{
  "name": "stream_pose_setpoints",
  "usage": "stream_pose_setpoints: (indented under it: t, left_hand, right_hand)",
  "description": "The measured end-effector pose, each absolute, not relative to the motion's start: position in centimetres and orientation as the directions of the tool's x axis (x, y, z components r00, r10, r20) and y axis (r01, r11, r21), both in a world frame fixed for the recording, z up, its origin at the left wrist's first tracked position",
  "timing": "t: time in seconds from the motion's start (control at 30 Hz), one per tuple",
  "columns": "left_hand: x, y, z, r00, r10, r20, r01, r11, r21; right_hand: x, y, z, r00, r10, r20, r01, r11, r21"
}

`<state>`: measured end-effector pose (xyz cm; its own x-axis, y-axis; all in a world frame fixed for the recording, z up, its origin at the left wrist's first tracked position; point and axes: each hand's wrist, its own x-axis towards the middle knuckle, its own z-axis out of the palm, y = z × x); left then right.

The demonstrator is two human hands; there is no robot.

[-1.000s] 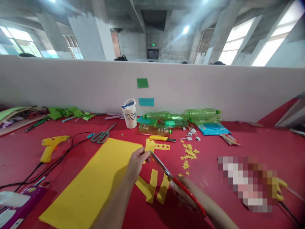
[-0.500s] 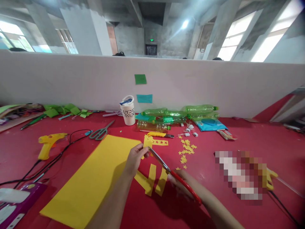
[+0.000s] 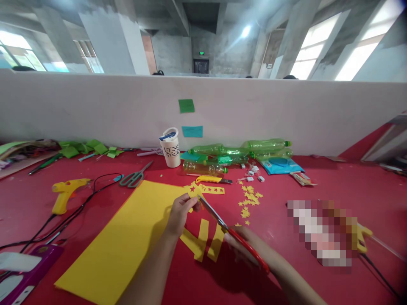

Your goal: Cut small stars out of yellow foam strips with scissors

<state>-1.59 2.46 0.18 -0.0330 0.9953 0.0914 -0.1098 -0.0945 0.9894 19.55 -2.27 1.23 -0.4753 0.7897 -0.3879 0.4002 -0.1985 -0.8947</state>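
Observation:
My left hand (image 3: pixel 180 212) pinches a small piece of yellow paper (image 3: pixel 196 191) with a star-shaped hole at its far end. My right hand (image 3: pixel 243 243) is closed around the red handles of a pair of scissors (image 3: pixel 219 220); their blade tips meet the paper beside my left fingertips. Just behind the held piece lies a strip with star holes (image 3: pixel 215 190). Plain yellow strips (image 3: pixel 202 239) rest on the red table between my hands. Cut-out yellow stars (image 3: pixel 251 197) are scattered to the right. A large yellow sheet (image 3: pixel 127 237) lies under and left of my left forearm.
Behind are a yellow utility knife (image 3: pixel 210 180), green plastic bottles (image 3: pixel 222 152), a lidded cup (image 3: pixel 171 150) and a blue packet (image 3: pixel 280 166). Grey scissors (image 3: pixel 135 178), a corded yellow glue gun (image 3: pixel 66 192) and a purple power strip (image 3: pixel 41 267) lie left. A blurred patch covers something at right.
The held yellow paper has turned in my left fingers, its far end swinging left so that the star hole shows. My hands and the scissors stay in nearly the same place.

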Motion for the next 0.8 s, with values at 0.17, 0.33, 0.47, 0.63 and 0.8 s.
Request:
stream_pose_setpoints:
  t: [0.17, 0.33, 0.47, 0.63, 0.8]
  left_hand:
    - [-1.2, 2.2, 0.3, -0.065, 0.993, 0.102, -0.123, -0.109, 0.986]
    - [-0.9, 2.2, 0.2, -0.025, 0.994, 0.104, -0.115, -0.106, 0.988]
    - [-1.0, 2.2, 0.0, -0.015, 0.997, 0.079, -0.097, -0.08, 0.992]
    - [-1.1, 2.3, -0.1, -0.009, 0.997, 0.076, -0.113, -0.077, 0.991]
    - [-1.1, 2.3, -0.1, 0.01, 0.997, 0.076, -0.104, -0.075, 0.992]
  right_hand:
    - [19.2, -2.5, 1.2, -0.534, 0.759, -0.373, 0.328, -0.221, -0.919]
    - [18.7, -2.7, 2.0, -0.527, 0.762, -0.375, 0.309, -0.24, -0.92]
    - [18.7, -2.7, 2.7, -0.533, 0.753, -0.386, 0.338, -0.229, -0.913]
    - [18.9, -2.7, 1.9, -0.516, 0.786, -0.341, 0.333, -0.183, -0.925]
    - [18.9, -2.8, 1.0, -0.51, 0.778, -0.368, 0.296, -0.243, -0.924]
